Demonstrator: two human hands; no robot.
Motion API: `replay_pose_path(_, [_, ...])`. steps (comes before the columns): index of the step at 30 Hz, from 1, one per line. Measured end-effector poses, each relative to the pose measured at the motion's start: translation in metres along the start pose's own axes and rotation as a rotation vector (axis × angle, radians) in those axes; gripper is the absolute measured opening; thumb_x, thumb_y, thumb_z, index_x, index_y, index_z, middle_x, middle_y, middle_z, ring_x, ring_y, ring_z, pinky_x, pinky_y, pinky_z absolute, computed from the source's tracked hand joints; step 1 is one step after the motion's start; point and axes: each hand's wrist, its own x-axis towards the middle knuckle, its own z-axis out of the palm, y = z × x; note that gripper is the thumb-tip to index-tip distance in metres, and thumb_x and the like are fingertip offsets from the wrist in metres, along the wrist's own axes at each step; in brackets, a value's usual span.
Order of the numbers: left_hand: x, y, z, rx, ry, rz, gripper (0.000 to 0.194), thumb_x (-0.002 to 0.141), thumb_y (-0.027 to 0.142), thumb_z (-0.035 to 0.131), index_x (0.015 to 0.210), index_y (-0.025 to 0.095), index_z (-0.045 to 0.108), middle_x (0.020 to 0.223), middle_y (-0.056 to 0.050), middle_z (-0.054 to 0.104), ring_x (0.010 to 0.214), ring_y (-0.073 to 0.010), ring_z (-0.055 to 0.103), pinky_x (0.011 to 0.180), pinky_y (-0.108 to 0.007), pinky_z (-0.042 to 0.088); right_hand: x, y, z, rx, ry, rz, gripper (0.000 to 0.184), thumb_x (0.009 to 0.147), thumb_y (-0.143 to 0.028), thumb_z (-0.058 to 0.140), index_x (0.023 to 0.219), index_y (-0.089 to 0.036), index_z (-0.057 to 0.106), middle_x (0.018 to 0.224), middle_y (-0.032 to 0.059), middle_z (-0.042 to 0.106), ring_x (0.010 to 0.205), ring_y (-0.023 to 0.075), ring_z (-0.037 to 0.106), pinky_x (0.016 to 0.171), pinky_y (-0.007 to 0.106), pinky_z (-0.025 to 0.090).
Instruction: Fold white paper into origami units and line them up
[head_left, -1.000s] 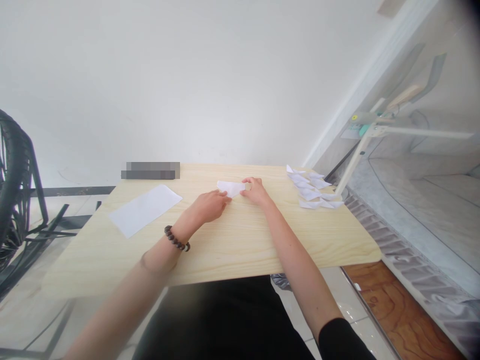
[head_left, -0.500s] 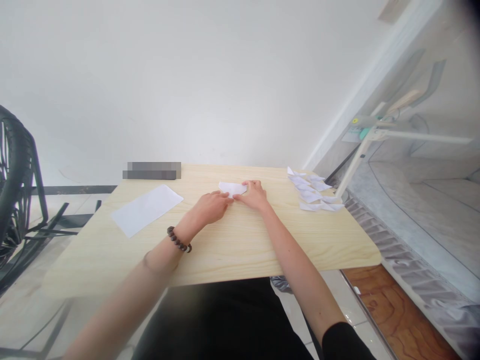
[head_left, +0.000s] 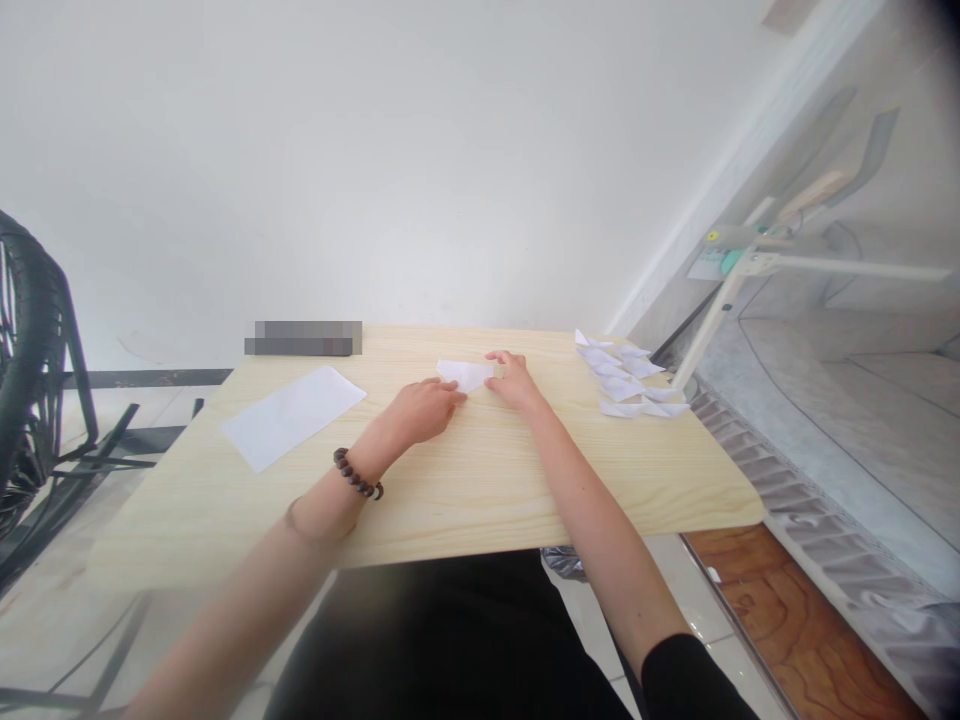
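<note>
Head: wht ppr [head_left: 466,374], folded, tapered

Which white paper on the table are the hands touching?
The small folded paper between left hand and right hand; the larger sheet and the grouped pieces lie untouched.

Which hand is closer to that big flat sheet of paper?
The left hand: it is right of the flat sheet, apart from it. The right hand is farther right, at the right end of the folded paper.
</note>
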Motion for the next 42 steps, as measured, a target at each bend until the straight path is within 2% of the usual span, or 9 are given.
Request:
replay_pose_path(5, [0.0, 0.0, -0.001, 0.011, 0.008, 0.018, 0.032, 0.083, 0.021, 0.033, 0.105, 0.027, 0.055, 0.112, -0.003, 0.056, 0.105, -0.0215, 0.049, 0.081, -0.035, 0.042, 0.003, 0.005, -0.001, 0.031, 0.018, -0.02, 0.044, 0.066, -0.012, 0.049, 0.105, -0.031, 0.049, 0.105, 0.0025, 0.037, 0.084, 0.0136, 0.052, 0.085, 0.033, 0.038])
replay_pose_path(10, [-0.001, 0.0, -0.001, -0.012, 0.03, 0.01, 0.03, 0.084, 0.021, 0.034, 0.104, 0.028, 0.056, 0.109, -0.002, 0.057, 0.104, -0.0197, 0.049, 0.082, -0.033, 0.041, 0.004, 0.007, 0.001, -0.015, 0.049, -0.03, 0.041, 0.068, -0.012, 0.047, 0.105, -0.03, 0.049, 0.105, 0.0023, 0.039, 0.081, 0.0127, 0.052, 0.085, 0.032, 0.039])
replay_pose_path(14, [0.0, 0.003, 0.005, -0.017, 0.085, 0.012, 0.03, 0.083, 0.019, 0.035, 0.103, 0.026, 0.056, 0.108, -0.004, 0.057, 0.104, -0.0195, 0.048, 0.084, -0.033, 0.041, -0.001, 0.004, 0.003, -0.065, 0.066, -0.036, 0.034, 0.073, -0.025, 0.048, 0.107, -0.027, 0.049, 0.108, 0.0041, 0.04, 0.085, 0.0142, 0.053, 0.086, 0.033, 0.037])
replay_pose_path(18, [0.004, 0.005, 0.012, -0.034, 0.174, 0.04, 0.031, 0.083, 0.017, 0.035, 0.106, 0.022, 0.055, 0.111, -0.006, 0.054, 0.107, -0.0197, 0.045, 0.088, -0.034, 0.038, -0.009, -0.003, 0.005, -0.207, 0.065, -0.087, 0.045, 0.068, -0.044, 0.055, 0.108, -0.024, 0.049, 0.109, 0.0052, 0.043, 0.103, 0.0196, 0.046, 0.091, 0.035, 0.031])
replay_pose_path(23, [0.008, -0.005, 0.013, -0.126, 0.204, 0.08, 0.028, 0.083, 0.018, 0.035, 0.1, 0.022, 0.056, 0.107, -0.005, 0.053, 0.099, -0.0185, 0.047, 0.087, -0.033, 0.038, -0.014, -0.006, 0.004, -0.316, 0.025, -0.151, 0.053, 0.07, -0.049, 0.052, 0.117, -0.025, 0.044, 0.117, 0.0062, 0.042, 0.109, 0.0215, 0.04, 0.091, 0.036, 0.028])
replay_pose_path(26, [0.009, -0.013, 0.013, -0.17, 0.223, 0.045, 0.027, 0.084, 0.022, 0.033, 0.096, 0.019, 0.057, 0.102, -0.007, 0.054, 0.096, -0.0185, 0.048, 0.088, -0.034, 0.038, -0.016, -0.005, 0.003, -0.325, 0.005, -0.195, 0.057, 0.07, -0.053, 0.051, 0.12, -0.026, 0.041, 0.119, 0.0062, 0.042, 0.108, 0.0234, 0.04, 0.091, 0.038, 0.027])
replay_pose_path(30, [0.01, -0.019, 0.02, -0.159, 0.245, -0.08, 0.035, 0.083, 0.029, 0.035, 0.114, 0.017, 0.045, 0.116, -0.011, 0.047, 0.109, -0.0224, 0.041, 0.092, -0.04, 0.033, -0.018, -0.006, 0.002, -0.302, -0.033, -0.231, 0.059, 0.069, -0.055, 0.052, 0.12, -0.028, 0.041, 0.115, 0.0049, 0.044, 0.107, 0.0222, 0.041, 0.091, 0.038, 0.026])
replay_pose_path(34, [0.01, -0.02, 0.026, -0.142, 0.18, -0.089, 0.046, 0.085, 0.034, 0.031, 0.127, 0.015, 0.031, 0.131, -0.01, 0.036, 0.121, -0.0241, 0.028, 0.097, -0.042, 0.026, -0.02, -0.006, 0.002, -0.289, -0.043, -0.253, 0.06, 0.067, -0.058, 0.052, 0.119, -0.028, 0.043, 0.113, 0.0048, 0.044, 0.107, 0.0211, 0.041, 0.092, 0.036, 0.026])
replay_pose_path(42, [0.009, -0.017, 0.023, -0.14, 0.179, -0.126, 0.051, 0.082, 0.04, 0.034, 0.127, 0.016, 0.032, 0.125, -0.011, 0.041, 0.117, -0.0254, 0.032, 0.096, -0.042, 0.027, -0.019, -0.003, 0.005, -0.295, 0.01, -0.298, 0.058, 0.068, -0.058, 0.051, 0.116, -0.026, 0.047, 0.113, 0.006, 0.044, 0.106, 0.0223, 0.041, 0.09, 0.036, 0.03])
